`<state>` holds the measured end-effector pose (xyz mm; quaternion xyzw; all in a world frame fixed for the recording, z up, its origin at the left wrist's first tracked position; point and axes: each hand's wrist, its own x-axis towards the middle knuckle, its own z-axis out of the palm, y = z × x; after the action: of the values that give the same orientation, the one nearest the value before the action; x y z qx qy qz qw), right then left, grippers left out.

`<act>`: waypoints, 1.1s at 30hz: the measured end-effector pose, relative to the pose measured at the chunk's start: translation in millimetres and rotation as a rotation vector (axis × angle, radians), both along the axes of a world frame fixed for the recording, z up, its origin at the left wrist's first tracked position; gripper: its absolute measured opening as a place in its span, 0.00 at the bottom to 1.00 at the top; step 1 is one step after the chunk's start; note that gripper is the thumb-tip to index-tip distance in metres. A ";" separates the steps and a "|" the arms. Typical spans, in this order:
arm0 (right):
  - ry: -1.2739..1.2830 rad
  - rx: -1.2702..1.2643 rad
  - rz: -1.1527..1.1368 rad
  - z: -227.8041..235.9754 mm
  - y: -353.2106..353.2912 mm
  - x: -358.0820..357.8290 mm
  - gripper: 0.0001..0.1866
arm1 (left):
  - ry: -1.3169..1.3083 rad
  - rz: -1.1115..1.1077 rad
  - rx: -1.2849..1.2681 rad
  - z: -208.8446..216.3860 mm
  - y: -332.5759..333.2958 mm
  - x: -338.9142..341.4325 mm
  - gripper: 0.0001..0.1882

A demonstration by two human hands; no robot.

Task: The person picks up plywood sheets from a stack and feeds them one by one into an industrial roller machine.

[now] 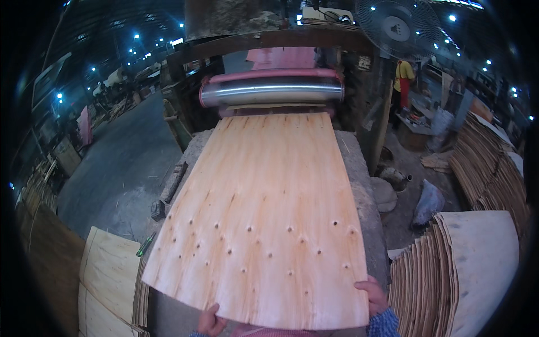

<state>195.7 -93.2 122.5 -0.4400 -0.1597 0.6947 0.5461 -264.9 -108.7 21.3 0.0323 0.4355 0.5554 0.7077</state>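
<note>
A large pale wood veneer sheet (269,185), dotted with dark knots, lies in front of me. Its far edge reaches to just below a shiny metal roller (272,92) with pink at its ends and along its top. At the near edge, left of the middle, my left hand (210,321) grips the sheet, thumb on top and fingers hidden underneath. My right hand (373,293) is closed on the near right corner, its thumb also over the sheet. Below the sheet, part of the grey stone-like bed (359,157) shows along both sides.
Stacked veneer sheets stand at the right (477,264) and another stack (109,275) at the left. A green-handled cutter (146,245) lies by the sheet's left edge. A fan (397,29) hangs at the upper right; a person in yellow and red (403,84) stands beyond.
</note>
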 end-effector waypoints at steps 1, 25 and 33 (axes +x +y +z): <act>-0.018 0.040 -0.004 19.2 -1.6 -4.2 0.26 | 0.142 -0.082 0.113 -18.9 -5.9 -8.8 0.23; -1.765 0.101 -0.063 -109.6 -8.6 -31.5 0.21 | 0.193 -0.153 0.066 -34.7 406.6 70.1 0.16; -1.067 -0.085 -0.083 -92.2 18.3 20.5 0.21 | 0.007 -0.211 0.009 -20.7 165.0 31.5 0.24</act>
<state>216.1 -75.0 30.3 -0.7596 -0.3693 0.3584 0.3976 -233.4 56.3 0.5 0.0833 0.4296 0.4797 0.7605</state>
